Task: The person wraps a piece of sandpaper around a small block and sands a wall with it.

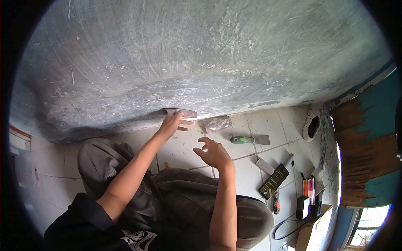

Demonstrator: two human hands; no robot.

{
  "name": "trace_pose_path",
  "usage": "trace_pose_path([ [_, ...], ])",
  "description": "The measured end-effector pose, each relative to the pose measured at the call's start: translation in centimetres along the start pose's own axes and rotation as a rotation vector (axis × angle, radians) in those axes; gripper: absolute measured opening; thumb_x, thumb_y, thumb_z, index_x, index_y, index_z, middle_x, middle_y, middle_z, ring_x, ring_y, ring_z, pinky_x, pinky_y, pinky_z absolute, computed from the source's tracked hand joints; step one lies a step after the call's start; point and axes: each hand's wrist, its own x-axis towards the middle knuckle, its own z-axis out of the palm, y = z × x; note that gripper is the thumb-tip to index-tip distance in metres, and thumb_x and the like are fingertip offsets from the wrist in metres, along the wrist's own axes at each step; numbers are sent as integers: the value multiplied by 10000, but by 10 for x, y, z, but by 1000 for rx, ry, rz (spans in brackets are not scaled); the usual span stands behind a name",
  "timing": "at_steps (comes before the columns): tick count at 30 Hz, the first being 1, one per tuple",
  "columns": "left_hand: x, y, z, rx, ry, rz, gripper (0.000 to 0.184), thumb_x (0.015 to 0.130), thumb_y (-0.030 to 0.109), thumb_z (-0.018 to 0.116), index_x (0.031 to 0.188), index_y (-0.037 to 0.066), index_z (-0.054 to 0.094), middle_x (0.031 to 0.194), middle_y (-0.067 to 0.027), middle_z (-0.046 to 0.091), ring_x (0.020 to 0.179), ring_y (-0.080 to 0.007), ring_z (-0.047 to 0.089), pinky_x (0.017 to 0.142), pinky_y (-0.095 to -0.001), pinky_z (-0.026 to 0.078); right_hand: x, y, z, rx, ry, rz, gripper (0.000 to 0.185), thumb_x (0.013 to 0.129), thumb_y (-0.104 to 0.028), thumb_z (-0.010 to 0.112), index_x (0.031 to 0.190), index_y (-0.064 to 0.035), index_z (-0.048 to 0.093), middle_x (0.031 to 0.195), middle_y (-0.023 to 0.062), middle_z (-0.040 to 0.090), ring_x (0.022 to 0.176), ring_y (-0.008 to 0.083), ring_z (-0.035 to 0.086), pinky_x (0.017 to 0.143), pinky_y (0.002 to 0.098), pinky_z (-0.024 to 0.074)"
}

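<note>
My left hand [171, 124] holds a curved piece of brownish sandpaper [187, 113] against the foot of the scuffed grey wall [167, 54], thumb on its face and other fingers spread below. My right hand [214, 152] hangs over the tiles with its fingers apart and nothing in them. Just above it a second worn, whitish sandpaper piece [217, 124] lies on the floor by the wall. To its right is a putty knife [250, 139] with a green and black handle.
On the white tiled floor [272, 123] at the right lie a phone [274, 181], another scraper [264, 166], an orange-handled tool [276, 203], a striped box [309, 190] and a cable. A clog shoe [311, 123] stands near the corner. A cardboard box [315, 230] is at lower right.
</note>
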Motion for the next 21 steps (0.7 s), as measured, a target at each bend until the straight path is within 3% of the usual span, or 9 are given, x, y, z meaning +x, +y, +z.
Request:
trace_pose_path([
  [2,-6,14,1,-109,-6,44,434,949,339,338,1157,-6,501,1146,-135,581,990,-244,616,742,-334,523,-1,2,1,-22,28,-24,442,784,-331,635,1133,-72,554,1026,181,627,1010,322,578,869,414,448],
  [9,-4,10,1,-63,20,16,466,952,364,331,1166,-17,493,1147,-147,579,1000,-249,612,758,-333,522,-1,-1,0,-13,12,-1,446,785,-335,632,1135,-70,550,1028,178,627,1015,318,576,873,408,448],
  [11,-4,10,1,-71,5,36,446,973,313,300,1173,-46,472,1148,-161,569,980,-253,621,702,-319,546,-2,-1,0,-23,20,-2,449,783,-331,633,1135,-64,551,1029,182,625,1007,320,580,872,407,449],
  [21,-1,6,1,-52,31,18,427,975,293,285,1169,-48,455,1152,-160,567,975,-250,623,699,-313,545,-1,-1,0,-12,28,-20,450,770,-321,642,1121,-52,558,983,190,636,974,325,595,854,412,457],
])
